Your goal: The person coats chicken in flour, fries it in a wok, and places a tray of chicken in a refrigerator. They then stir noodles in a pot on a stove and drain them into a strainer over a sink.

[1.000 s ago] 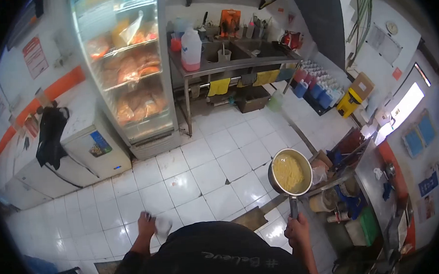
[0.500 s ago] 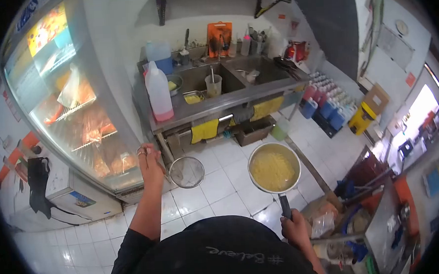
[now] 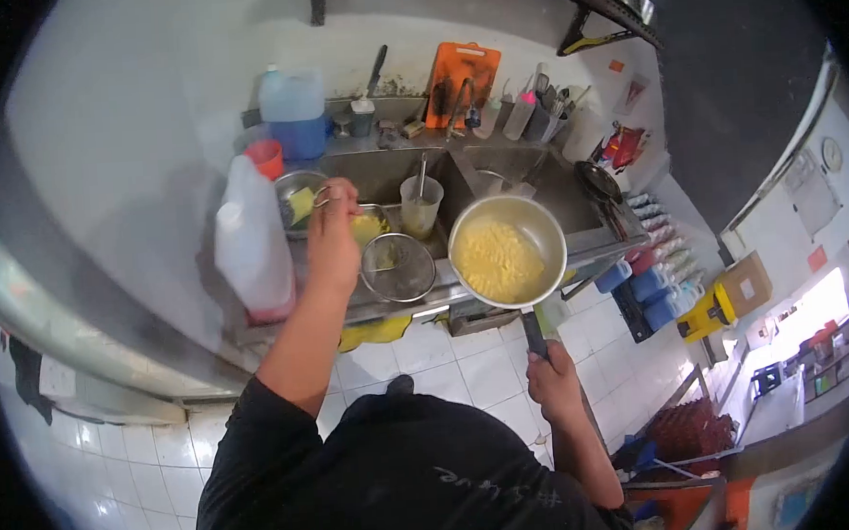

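Note:
My right hand [image 3: 551, 378] grips the black handle of a steel saucepan [image 3: 507, 251] full of yellow noodles in water, held over the front edge of the steel sink counter [image 3: 577, 247]. In my left hand [image 3: 332, 233] is a round wire-mesh strainer [image 3: 398, 267], raised just left of the pan, above the left basin. A plastic measuring cup [image 3: 419, 206] with a utensil in it stands behind the strainer.
A large white jug [image 3: 249, 241] with pink liquid stands at the counter's left end. Behind it are a blue-filled jug [image 3: 294, 116], an orange cutting board [image 3: 462, 74], bottles and utensils. Yellow cloths [image 3: 375, 332] hang below the counter. White tiled floor lies underfoot.
I have walked up to the sink, so the counter is now directly below me. Both hands rose forward: strainer and pan now hover over the sink instead of the floor.

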The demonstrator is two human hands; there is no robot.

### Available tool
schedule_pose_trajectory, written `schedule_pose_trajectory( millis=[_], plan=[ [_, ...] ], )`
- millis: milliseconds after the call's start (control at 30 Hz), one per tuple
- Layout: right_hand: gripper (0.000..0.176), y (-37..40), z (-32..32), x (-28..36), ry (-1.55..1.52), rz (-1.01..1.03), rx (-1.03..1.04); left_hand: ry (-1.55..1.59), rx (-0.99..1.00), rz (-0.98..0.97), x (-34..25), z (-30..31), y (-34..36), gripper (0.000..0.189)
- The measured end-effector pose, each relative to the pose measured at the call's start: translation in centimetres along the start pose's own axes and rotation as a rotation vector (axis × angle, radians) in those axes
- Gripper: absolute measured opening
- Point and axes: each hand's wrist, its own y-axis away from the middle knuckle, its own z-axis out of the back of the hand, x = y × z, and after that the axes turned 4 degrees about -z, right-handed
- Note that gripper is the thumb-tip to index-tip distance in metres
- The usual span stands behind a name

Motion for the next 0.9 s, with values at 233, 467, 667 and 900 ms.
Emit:
schedule_pose_trajectory(
  millis=[233, 467, 667, 900],
  plan=[
    [0.012, -15.6, -1.7, 5.2, 0.485, 0.294, -0.108, 0.035, 0.195, -0.011, 11.3, -8.9, -10.8, 0.031],
    [0.017, -24.0, -2.9, 6.2, 0.809, 0.39, -0.217, -0.008, 0.251, -0.004, 17.3, -13.6, -15.3, 0.033],
    [0.019, -29.3, -3.8, 5.2, 1.008, 0.254, -0.21, -0.005, 0.242, 0.04, 21.7, -14.7, -16.8, 0.032],
    [0.014, -31.3, -4.5, 3.1, 1.074, 0.316, -0.167, 0.014, 0.121, 0.076, 25.3, -13.4, -16.6, 0.029]
  ],
)
